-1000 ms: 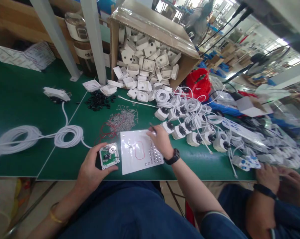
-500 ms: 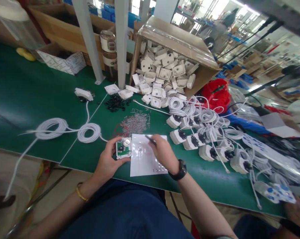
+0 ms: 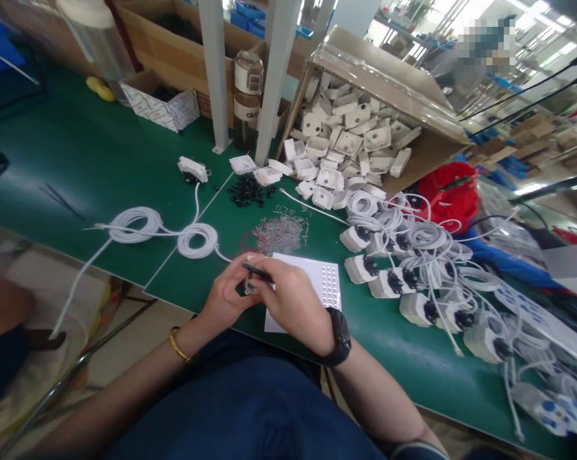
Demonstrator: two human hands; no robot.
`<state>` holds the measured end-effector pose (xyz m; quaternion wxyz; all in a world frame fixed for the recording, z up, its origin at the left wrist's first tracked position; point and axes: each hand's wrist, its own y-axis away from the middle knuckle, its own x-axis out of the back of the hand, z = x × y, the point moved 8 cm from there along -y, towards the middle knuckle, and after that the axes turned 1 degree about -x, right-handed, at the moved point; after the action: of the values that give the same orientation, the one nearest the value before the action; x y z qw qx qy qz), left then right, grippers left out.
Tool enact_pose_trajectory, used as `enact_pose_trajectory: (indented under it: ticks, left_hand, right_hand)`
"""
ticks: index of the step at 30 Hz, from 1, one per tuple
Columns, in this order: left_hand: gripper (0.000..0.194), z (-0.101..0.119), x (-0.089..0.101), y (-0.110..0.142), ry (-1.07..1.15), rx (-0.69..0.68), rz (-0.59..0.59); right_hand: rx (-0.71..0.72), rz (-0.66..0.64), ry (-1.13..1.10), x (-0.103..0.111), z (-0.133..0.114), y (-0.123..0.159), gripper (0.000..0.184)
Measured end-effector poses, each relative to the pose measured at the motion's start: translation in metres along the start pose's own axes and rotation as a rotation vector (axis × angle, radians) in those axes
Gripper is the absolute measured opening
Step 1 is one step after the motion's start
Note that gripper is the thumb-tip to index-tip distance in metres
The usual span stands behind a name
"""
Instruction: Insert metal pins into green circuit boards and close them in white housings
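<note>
My left hand (image 3: 228,300) is closed around a small white plastic housing (image 3: 250,289), seen just before with a green circuit board inside and now mostly hidden. My right hand (image 3: 298,300) grips a thin black pen-like tool (image 3: 258,273), pinched between thumb and fingers above the housing. Whether the tool's tip touches the board, I cannot see. Under my right hand lies a white sheet (image 3: 307,265) with rows of small shiny metal pieces. A pile of small screws or pins (image 3: 283,233) lies just beyond, and black parts (image 3: 250,190) are heaped behind it.
A tilted cardboard box (image 3: 388,76) spills white housings (image 3: 348,142) at the back. To the right are several coiled white cables with plug housings (image 3: 362,268). Two white cable coils (image 3: 197,241) lie left. A bottle (image 3: 247,96) stands by metal posts (image 3: 216,76).
My right hand has moved left from the white sheet to the housing, bringing the black tool over it. My left hand still holds the housing. The view has shifted left.
</note>
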<state>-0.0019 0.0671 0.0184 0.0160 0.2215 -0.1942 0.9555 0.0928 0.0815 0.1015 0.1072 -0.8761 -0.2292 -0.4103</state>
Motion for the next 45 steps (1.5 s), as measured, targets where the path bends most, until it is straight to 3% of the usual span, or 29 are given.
enact_pose_trajectory:
  ticks: [3,7,12,17,22,25,30,38,45]
  left_hand:
    - [0.047,-0.003,0.003,0.001,0.013,0.015,0.016]
    - [0.061,-0.005,0.006,0.002,0.026,-0.009,0.019]
    - [0.065,-0.001,0.008,0.000,0.044,-0.035,0.013]
    - [0.066,0.002,0.009,0.000,0.058,-0.051,-0.024]
    - [0.066,0.002,0.011,0.003,0.080,-0.094,-0.041]
    - [0.070,-0.004,0.008,0.006,0.157,-0.014,-0.039]
    - [0.102,-0.017,0.003,0.013,0.371,0.184,-0.007]
    - [0.084,-0.024,0.006,0.016,0.293,0.229,0.023]
    - [0.075,-0.027,0.006,0.019,0.259,0.263,0.025]
  right_hand:
    - [-0.036,0.028,0.041,-0.001,0.010,-0.007,0.013]
    - [-0.070,0.031,0.072,0.013,0.011,-0.008,0.004]
    - [-0.095,0.044,0.068,0.017,0.016,-0.008,0.007]
    - [-0.027,0.107,-0.038,0.018,0.030,-0.017,0.010]
    - [-0.029,-0.109,-0.376,0.006,0.052,-0.033,0.009]
    - [-0.015,-0.225,-0.462,-0.002,0.053,-0.041,0.010]
    - [0.007,-0.252,-0.343,0.000,0.043,-0.045,0.007]
    - [0.144,-0.259,-0.143,0.005,0.024,-0.051,0.011]
    - [0.157,-0.305,0.070,-0.002,0.018,-0.059,0.018]
